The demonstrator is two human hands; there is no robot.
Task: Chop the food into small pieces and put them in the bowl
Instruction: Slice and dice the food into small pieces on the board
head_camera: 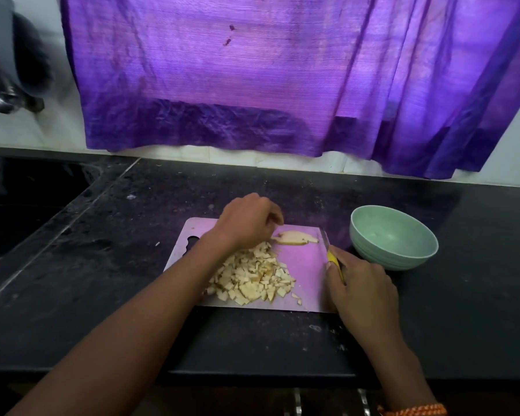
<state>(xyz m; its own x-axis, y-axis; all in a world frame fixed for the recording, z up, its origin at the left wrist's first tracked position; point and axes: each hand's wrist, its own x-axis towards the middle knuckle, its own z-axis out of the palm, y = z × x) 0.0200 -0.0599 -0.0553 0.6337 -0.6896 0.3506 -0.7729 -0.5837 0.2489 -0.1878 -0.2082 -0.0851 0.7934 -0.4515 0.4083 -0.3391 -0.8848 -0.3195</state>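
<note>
A pale cutting board lies on the dark counter. On it sits a heap of small chopped pale pieces, and a few uncut slices lie at its far side. My left hand hovers with curled fingers at the left end of those slices; whether it touches them is hidden. My right hand grips a yellow-handled knife, blade pointing away along the board's right edge. A light green bowl stands to the right of the board and looks empty.
A purple curtain hangs over the white wall behind the counter. A dark sink lies to the left. Blurred dark utensils hang at the upper left. The counter's front edge runs near my arms.
</note>
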